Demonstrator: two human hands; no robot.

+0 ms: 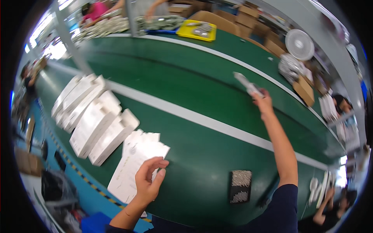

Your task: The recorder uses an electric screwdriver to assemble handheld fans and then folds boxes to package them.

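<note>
My right hand [263, 101] is stretched out over the green conveyor belt [186, 83]. Its fingers are closed round one end of a long, slim, whitish object [243, 81], blurred, whose exact kind I cannot make out. Above a flat stack of unfolded white cartons [130, 165] hovers my left hand [149, 180]. Its fingers are bent and the thumb stands apart, with nothing seen between them. Left of that stack, several folded white boxes [103, 130] lean in a row on the green worktop. A black tray [241, 186] holding many small metallic pieces lies right of my left hand.
A pale metal rail [194, 119] divides the worktop from the belt. Across the belt are a yellow tray [197, 30] with silvery parts, brown cartons [246, 17], a white round reel [299, 44] and a plastic-wrapped bundle [290, 66]. Other people work around the line.
</note>
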